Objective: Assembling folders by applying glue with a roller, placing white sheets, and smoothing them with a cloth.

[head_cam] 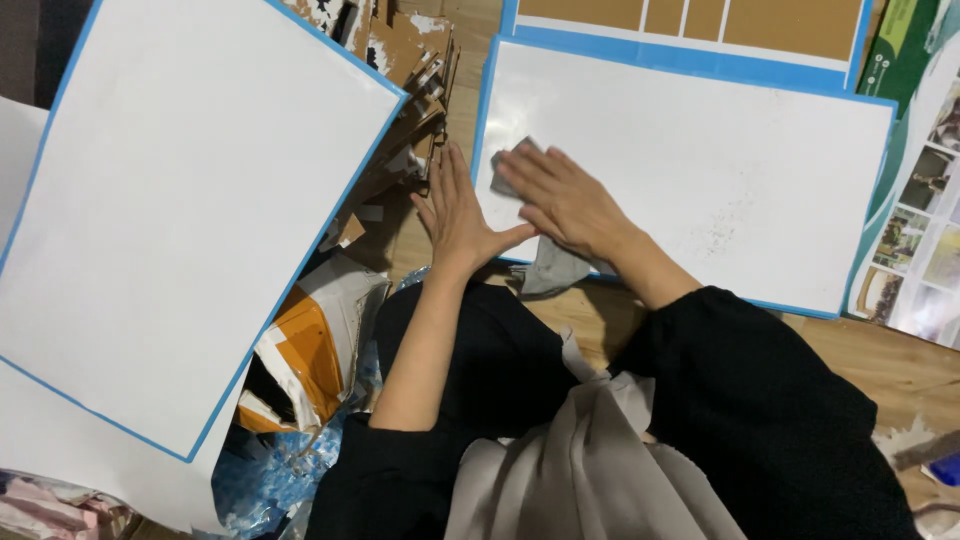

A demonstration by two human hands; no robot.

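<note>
The right hand (562, 198) presses flat, fingers spread, on a grey cloth (545, 262) against the blue-edged whiteboard (720, 170). Just beside it, the left hand (458, 215) lies open and empty at the board's edge, seemingly bracing it.

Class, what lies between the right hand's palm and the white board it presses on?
A grey cloth lies under the right hand on the white board, per the head view.
</note>
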